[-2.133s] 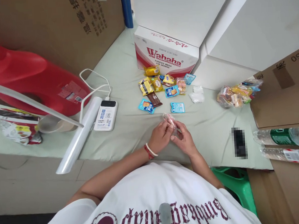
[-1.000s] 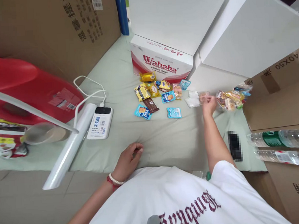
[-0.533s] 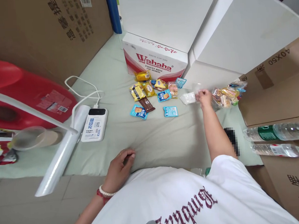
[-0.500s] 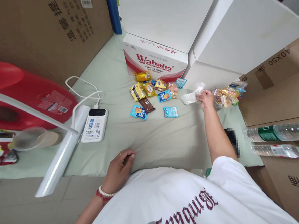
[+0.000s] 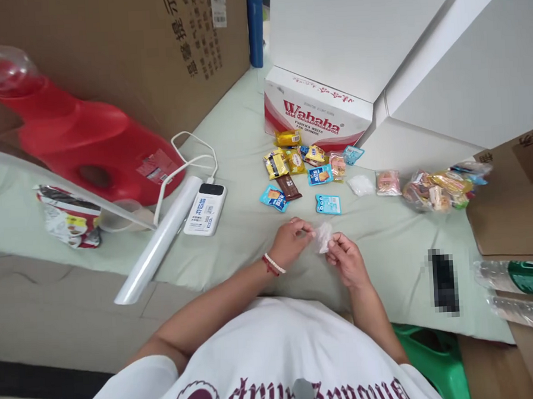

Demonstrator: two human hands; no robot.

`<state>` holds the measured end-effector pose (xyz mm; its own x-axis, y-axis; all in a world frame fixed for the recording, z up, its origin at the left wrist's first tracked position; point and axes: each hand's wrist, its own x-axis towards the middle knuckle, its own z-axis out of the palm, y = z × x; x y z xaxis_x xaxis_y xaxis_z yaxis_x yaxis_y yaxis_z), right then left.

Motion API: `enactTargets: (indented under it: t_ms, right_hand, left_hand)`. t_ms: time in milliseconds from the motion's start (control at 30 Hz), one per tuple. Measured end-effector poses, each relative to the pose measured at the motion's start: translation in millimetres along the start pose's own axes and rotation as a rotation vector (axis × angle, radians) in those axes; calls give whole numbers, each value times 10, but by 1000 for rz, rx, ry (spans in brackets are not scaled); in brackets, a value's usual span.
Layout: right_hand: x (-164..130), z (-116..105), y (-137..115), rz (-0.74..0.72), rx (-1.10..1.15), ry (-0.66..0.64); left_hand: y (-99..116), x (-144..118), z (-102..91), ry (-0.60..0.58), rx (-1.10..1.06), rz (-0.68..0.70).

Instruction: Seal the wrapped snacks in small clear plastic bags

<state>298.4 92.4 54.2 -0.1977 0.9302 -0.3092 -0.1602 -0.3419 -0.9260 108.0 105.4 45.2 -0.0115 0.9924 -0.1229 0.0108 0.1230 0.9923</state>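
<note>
A small crumpled clear plastic bag point(image 5: 324, 237) is held up in front of me, over the pale green sheet. My right hand point(image 5: 349, 262) pinches its right side between thumb and fingers. At the left edge of the bag, the closed fingertips of my left hand point(image 5: 292, 241) grip it. Just beyond lies a blue snack packet point(image 5: 328, 204). Further back are a brown wrapped bar point(image 5: 289, 187), another blue packet point(image 5: 274, 198) and several yellow packets point(image 5: 275, 164). A second crumpled clear bag point(image 5: 361, 185) rests beside a pink-toned packet point(image 5: 388, 183).
A filled bag of snacks point(image 5: 438, 190) lies at the right, near bottles point(image 5: 529, 276). The Wahaba carton point(image 5: 319, 110) stands at the back. On the left are a white power bank point(image 5: 205, 210) with a cable, a plastic-film roll point(image 5: 159, 241) and a red jug point(image 5: 88, 131).
My right hand has come back from the far right with a clear bag. My left hand has risen from the sheet's edge to meet it. The view has shifted left.
</note>
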Motion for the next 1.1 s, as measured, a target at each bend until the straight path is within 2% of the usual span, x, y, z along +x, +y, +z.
enactTargets:
  t_ms: [67,200,333,433,533,600,667,700,767,800,833,900,933,967,1000,1033,1100]
  right_hand:
    - [-41,-91,-35,49,6,22]
    - [-76,-323,-100,124,-30,58]
    - [-23,-368,-35,54,-111,70]
    - [13,-334,8,-108,-184,124]
    - [-43,-340,-33,-418,-383,241]
    - [-117,-389,-102,-592,-502,314]
    - [-175,-482,-183,-680,-555,324]
    - [-185,-544,-222,-685,-584,282]
    - [-171,-680,-289,-623,-698,138]
    - [-154,-744,-313,-577,-765,107]
    - [-141,-794,-331,-536,-821,137]
    - [-155,-817,-342,-475,-823,353]
    - [-187,-775,-333,-440,-752,466]
    - [-234,-690,-316,-380,-651,513]
    - [-288,-564,-289,-291,-544,472]
    - [-338,-401,-253,-190,-445,359]
    - [-382,-7,-160,-24,-302,63]
  left_hand:
    - [-52,51,-3,23,-98,-77]
    - [-127,9,-93,69,-486,-302]
    - [-99,-72,-193,100,-773,-378]
    - [-51,-126,-319,32,-854,-380]
    - [-22,-202,-496,-39,-783,-348]
    - [-13,-258,-620,-44,-709,-287]
    - [-1,-304,-731,-21,-676,-240]
    - [8,-322,-777,-9,-683,-234]
    - [34,-345,-849,0,-734,-249]
    - [47,-353,-871,-4,-763,-258]
    - [60,-360,-884,-11,-784,-264]
    - [82,-379,-878,-19,-779,-267]
    - [91,-393,-859,-10,-755,-259]
    - [101,-413,-828,9,-719,-242]
    - [113,-438,-787,26,-675,-215]
    - [127,-469,-737,36,-628,-181]
    - [167,-543,-624,8,-546,-113]
